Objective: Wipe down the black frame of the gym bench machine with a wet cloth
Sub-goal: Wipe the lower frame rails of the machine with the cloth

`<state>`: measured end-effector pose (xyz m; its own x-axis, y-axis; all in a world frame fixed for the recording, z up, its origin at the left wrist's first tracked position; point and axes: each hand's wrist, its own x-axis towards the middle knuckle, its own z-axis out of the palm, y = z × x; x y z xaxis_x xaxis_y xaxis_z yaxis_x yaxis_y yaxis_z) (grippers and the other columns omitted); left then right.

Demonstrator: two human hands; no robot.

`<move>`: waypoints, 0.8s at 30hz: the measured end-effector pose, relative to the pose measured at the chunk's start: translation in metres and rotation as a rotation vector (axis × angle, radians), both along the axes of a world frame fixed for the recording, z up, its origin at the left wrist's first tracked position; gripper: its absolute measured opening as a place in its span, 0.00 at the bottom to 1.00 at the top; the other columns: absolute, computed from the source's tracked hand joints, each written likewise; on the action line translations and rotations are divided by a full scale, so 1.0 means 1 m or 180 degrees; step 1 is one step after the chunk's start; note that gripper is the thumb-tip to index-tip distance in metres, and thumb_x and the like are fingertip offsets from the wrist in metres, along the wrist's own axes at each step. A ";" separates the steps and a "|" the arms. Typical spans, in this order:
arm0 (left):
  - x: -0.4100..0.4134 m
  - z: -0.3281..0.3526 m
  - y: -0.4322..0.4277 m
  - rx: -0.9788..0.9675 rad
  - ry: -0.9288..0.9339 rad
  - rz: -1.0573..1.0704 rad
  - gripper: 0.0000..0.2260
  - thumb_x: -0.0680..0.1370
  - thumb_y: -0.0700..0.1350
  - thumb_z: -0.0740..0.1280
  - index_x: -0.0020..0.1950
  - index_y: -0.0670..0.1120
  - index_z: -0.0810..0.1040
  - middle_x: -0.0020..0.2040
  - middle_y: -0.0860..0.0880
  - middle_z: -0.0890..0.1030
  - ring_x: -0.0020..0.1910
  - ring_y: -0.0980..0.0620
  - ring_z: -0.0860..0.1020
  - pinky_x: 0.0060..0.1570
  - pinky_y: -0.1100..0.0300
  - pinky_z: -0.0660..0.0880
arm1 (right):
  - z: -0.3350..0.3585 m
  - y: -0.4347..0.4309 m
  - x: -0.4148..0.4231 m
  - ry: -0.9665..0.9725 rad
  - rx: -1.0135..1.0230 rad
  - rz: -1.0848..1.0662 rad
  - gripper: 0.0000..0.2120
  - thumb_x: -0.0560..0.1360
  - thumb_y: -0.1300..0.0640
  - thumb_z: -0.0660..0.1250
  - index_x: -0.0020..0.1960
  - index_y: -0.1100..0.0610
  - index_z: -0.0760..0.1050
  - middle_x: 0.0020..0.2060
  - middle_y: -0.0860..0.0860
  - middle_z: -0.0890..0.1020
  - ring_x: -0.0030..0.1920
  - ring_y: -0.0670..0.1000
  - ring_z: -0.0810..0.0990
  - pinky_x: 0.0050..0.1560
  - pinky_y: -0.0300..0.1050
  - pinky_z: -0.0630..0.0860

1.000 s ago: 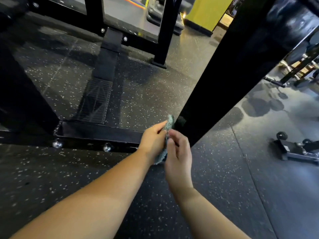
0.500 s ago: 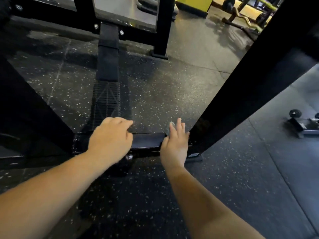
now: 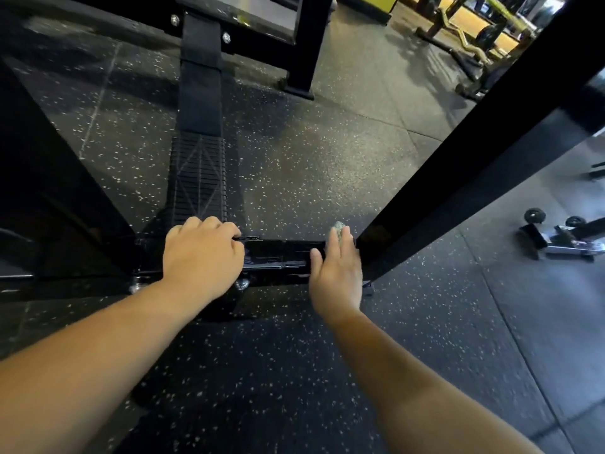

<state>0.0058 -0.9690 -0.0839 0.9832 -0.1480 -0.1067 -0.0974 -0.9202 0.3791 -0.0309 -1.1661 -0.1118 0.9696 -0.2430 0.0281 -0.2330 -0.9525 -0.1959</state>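
The black frame's low crossbar (image 3: 281,257) lies across the floor in front of me, glossy and wet-looking. My left hand (image 3: 203,253) rests curled on its left part, beside the ribbed foot plate (image 3: 198,181). My right hand (image 3: 339,267) lies flat on the bar's right end, pressing a grey-green cloth (image 3: 339,228) whose tip shows past the fingertips. A slanted black upright (image 3: 474,152) rises right beside that hand.
Speckled rubber floor (image 3: 311,158) surrounds the frame. Another black post (image 3: 302,60) stands at the back centre, and a dark slanted beam (image 3: 49,178) fills the left. A small wheeled bench base (image 3: 556,237) sits at right; curl bars (image 3: 465,37) lie far back.
A second ago both hands held the cloth together by the upright. My left hand has moved left onto the crossbar, and my right hand now presses the cloth flat on the bar's right end.
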 end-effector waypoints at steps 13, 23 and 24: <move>-0.031 0.003 0.053 -0.0895 -0.0297 -0.0114 0.18 0.78 0.40 0.57 0.68 0.47 0.71 0.66 0.51 0.70 0.67 0.52 0.63 0.64 0.58 0.64 | 0.010 -0.026 -0.005 0.0080 0.0050 0.0267 0.25 0.83 0.52 0.51 0.78 0.57 0.51 0.78 0.50 0.51 0.77 0.50 0.50 0.75 0.42 0.47; -0.085 -0.011 0.125 -0.0343 -0.1374 -0.0173 0.17 0.67 0.42 0.55 0.47 0.41 0.81 0.48 0.44 0.80 0.49 0.44 0.73 0.48 0.53 0.67 | -0.011 0.189 0.009 -0.0406 0.0350 0.1745 0.24 0.79 0.58 0.55 0.75 0.61 0.61 0.75 0.56 0.63 0.74 0.55 0.61 0.74 0.49 0.54; -0.087 -0.014 0.129 -0.0296 -0.1437 -0.0082 0.17 0.68 0.42 0.56 0.48 0.40 0.81 0.49 0.43 0.80 0.50 0.43 0.73 0.49 0.52 0.67 | -0.011 0.187 0.010 -0.0389 0.0332 0.1912 0.24 0.79 0.58 0.54 0.74 0.61 0.61 0.74 0.56 0.63 0.74 0.55 0.62 0.75 0.49 0.56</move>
<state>-0.0808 -0.8400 -0.0976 0.9241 -0.1617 0.3463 -0.2942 -0.8794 0.3744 -0.0209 -0.9794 -0.1230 0.9291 0.3367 0.1530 0.3678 -0.8847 -0.2863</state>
